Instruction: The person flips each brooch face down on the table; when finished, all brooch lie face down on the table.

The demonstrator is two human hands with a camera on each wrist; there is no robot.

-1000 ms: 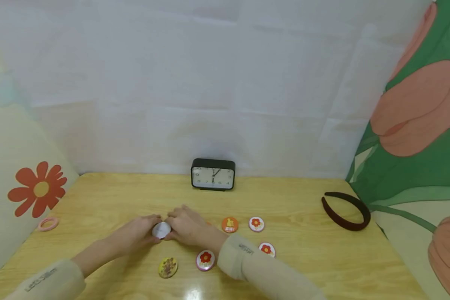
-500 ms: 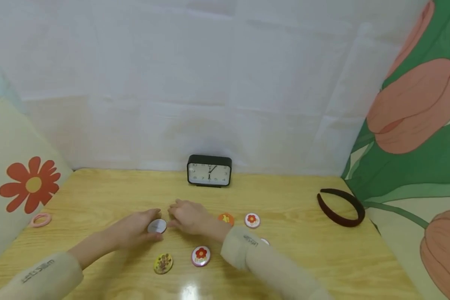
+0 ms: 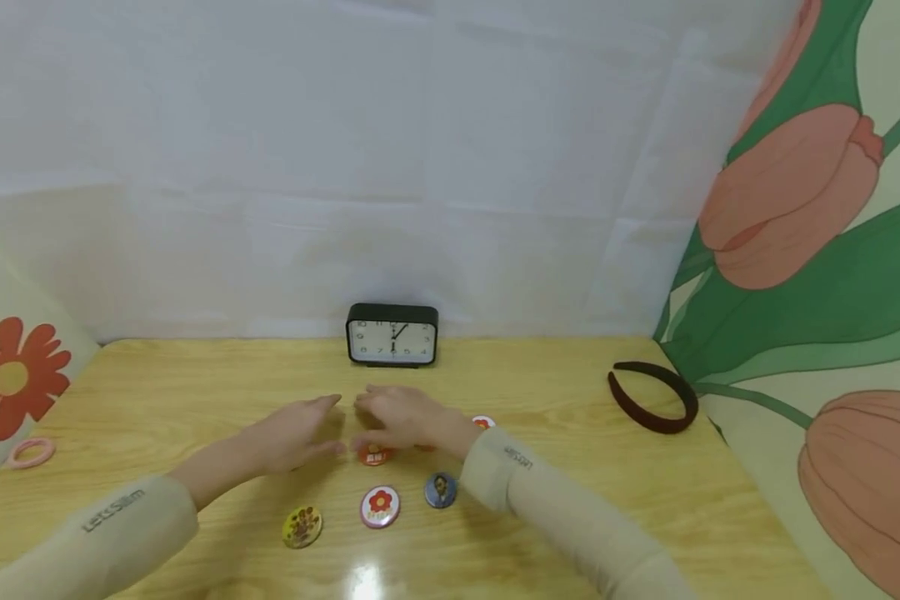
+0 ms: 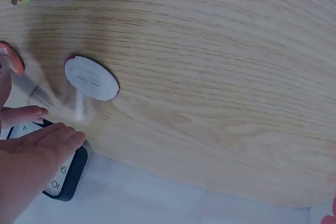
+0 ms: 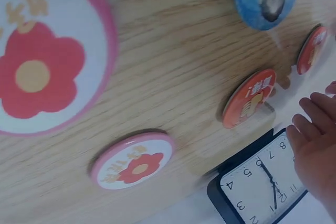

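Observation:
In the head view my left hand (image 3: 296,435) is held out over the table with its fingers extended. A badge (image 4: 92,77) with its white back up lies near it in the left wrist view, apart from the fingers and mostly hidden in the head view. My right hand (image 3: 401,417) is above an orange badge (image 3: 375,454), its thumb close to the rim; whether they touch I cannot tell. Another orange badge (image 5: 249,98) shows in the right wrist view. In front lie a red-flower badge (image 3: 380,507), a blue portrait badge (image 3: 440,490) and a yellow badge (image 3: 302,527).
A black desk clock (image 3: 392,336) stands at the back, against a white cloth (image 3: 307,167). To the right lies a dark headband (image 3: 656,398), to the left a pink ring (image 3: 30,452). My right forearm partly covers another flower badge (image 3: 483,422).
Both hands have left the white-backed badge and moved rightward over the table. An orange badge and the blue badge have come into sight by my right arm. The head view has turned slightly right.

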